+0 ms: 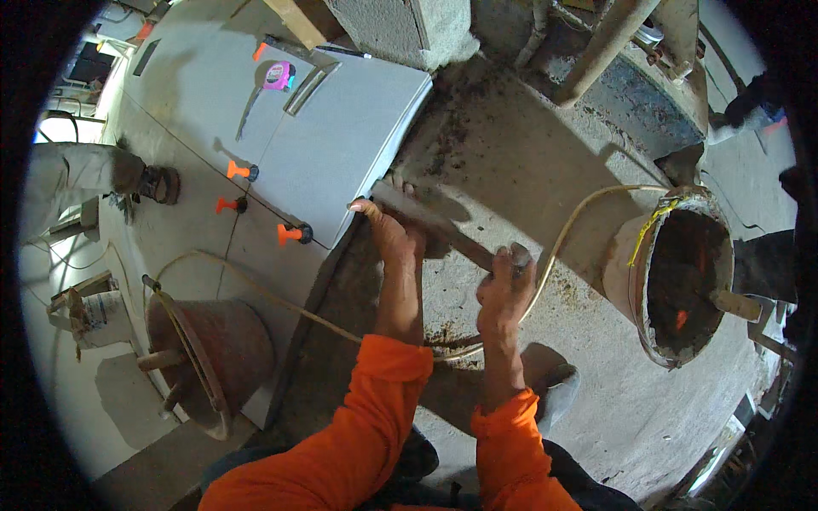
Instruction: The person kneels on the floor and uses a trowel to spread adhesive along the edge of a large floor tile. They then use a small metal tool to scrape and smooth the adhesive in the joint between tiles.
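A large light-grey floor tile point(341, 128) lies with its pale edge over the bare, rough floor. My left hand point(396, 238) is at its near corner, thumb over the edge, the other fingers mostly hidden. My right hand point(504, 289) is closed around the brown handle end of a long, narrow tool point(443, 226). The tool's greyish far part reaches toward the tile edge beside my left hand; motion and shadow hide its exact kind. Orange and black tile levelling clips point(294, 233) stand along the joints. A pink tape measure point(279, 76) and a metal bar point(312, 88) rest on the tile.
A mortar-stained bucket point(626, 264) with dark contents stands at right. A brownish bucket point(247, 341) with handles sticking out is at left, near a small white pail point(104, 319). A hose point(558, 243) curves across the floor. Another person's leg point(85, 170) shows at left.
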A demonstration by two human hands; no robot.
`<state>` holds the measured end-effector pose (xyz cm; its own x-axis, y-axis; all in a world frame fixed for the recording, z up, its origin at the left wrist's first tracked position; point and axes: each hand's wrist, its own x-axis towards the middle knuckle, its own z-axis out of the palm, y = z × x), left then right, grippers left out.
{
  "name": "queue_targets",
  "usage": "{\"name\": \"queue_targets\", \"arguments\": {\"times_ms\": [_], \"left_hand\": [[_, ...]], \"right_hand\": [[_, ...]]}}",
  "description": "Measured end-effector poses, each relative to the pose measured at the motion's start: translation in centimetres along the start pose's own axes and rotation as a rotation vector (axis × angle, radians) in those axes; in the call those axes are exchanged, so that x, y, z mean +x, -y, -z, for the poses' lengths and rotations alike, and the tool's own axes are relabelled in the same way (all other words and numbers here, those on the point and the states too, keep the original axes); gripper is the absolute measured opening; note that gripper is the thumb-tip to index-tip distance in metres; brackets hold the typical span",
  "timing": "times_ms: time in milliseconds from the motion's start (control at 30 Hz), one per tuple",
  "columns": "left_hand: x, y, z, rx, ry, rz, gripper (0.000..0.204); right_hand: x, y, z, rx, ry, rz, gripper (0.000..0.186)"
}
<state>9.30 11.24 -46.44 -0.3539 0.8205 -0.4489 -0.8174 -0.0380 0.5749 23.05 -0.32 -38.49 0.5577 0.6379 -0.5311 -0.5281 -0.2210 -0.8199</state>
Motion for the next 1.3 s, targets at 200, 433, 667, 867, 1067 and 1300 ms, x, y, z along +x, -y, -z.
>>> {"name": "queue_targets", "arguments": {"times_ms": [200, 433, 667, 867, 1067, 1300], "left_hand": [[0.4, -0.1, 0.5, -0.034, 0.089, 0.045, 0.098], [0.5, 0.0, 1.4, 0.036, 0.136, -0.044, 0.109], [-1.1, -1.1, 3.2, 0.084, 0.048, -0.063, 0.108], [-1.1, -1.1, 2.4, 0.111, -0.03, -0.072, 0.111], [-1.3, -1.3, 2.2, 0.11, -0.007, -0.054, 0.11], [-1.7, -1.6, 2.2, 0.135, 0.019, -0.052, 0.113]], "right_hand": [[0.3, -0.5, -0.3, -0.029, 0.006, 0.021, 0.016], [0.6, -0.7, -0.2, -0.04, 0.07, 0.007, 0.023], [1.2, -0.5, 0.4, -0.024, 0.101, -0.032, 0.029], [0.6, -1.2, 0.6, 0.021, 0.053, 0.007, 0.024], [-0.1, -2.0, 0.3, 0.047, 0.044, -0.027, 0.026], [-0.2, -1.6, 1.7, 0.012, 0.031, -0.064, 0.033]]}}
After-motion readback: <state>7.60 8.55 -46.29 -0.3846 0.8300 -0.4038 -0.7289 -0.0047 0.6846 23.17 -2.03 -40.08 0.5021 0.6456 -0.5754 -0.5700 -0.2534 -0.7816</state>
